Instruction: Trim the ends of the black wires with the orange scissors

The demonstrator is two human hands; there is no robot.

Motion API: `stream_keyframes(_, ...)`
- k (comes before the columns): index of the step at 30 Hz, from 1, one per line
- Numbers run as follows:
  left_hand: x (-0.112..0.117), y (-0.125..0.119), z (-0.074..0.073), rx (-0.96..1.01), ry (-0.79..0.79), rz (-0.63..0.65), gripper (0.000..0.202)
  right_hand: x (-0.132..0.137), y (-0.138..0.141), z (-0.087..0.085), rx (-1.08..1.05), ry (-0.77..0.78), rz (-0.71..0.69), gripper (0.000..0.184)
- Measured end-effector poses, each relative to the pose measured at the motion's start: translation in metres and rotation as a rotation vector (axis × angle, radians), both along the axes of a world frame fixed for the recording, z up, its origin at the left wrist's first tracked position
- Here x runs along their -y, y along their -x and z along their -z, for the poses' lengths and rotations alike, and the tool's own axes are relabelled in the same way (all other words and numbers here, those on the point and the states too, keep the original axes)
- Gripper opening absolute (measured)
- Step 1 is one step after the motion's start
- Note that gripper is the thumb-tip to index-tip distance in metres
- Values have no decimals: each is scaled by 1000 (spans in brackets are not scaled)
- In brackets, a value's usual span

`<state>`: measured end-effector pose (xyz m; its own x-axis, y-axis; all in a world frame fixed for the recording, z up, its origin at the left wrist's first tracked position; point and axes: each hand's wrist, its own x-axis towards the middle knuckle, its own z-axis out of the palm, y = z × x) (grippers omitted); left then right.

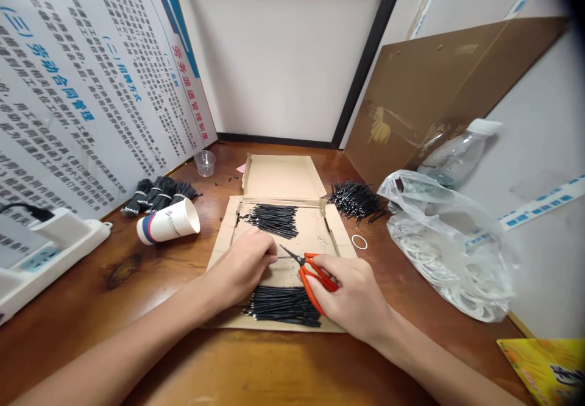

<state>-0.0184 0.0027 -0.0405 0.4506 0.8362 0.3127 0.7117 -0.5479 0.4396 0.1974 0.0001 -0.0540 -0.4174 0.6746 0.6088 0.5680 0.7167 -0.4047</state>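
Left of centre in my view, a paper cup (167, 224) lies on its side, mouth to the right; a clear plastic cup (205, 163) stands behind it. Mid-frame, I have the left hand (251, 256) pinching a thin wire (286, 257) over an open cardboard box (222, 235), which holds an upper row (273, 219) and a lower row (284, 305) of black wires. I grip orange-handled cutters (315, 279) in the right hand (354, 296), blades toward that wire. At right, a clear bag (452, 253) holds white bands, beside a plastic bottle (461, 153).
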Motion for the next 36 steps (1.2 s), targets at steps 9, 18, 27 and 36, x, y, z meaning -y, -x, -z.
stream_keyframes(9,-5,3,-6,-37,-27,0,23,-5,3,1,-89,309,66,23)
stream_keyframes(18,1,-3,-21,98,6,-155,17,-6,4,2,-149,422,44,24)
stream_keyframes(27,4,-4,-21,156,63,-90,21,-5,5,-2,-212,449,18,17)
stream_keyframes(36,11,-10,-30,281,140,-100,18,-1,4,-2,-277,384,-29,14)
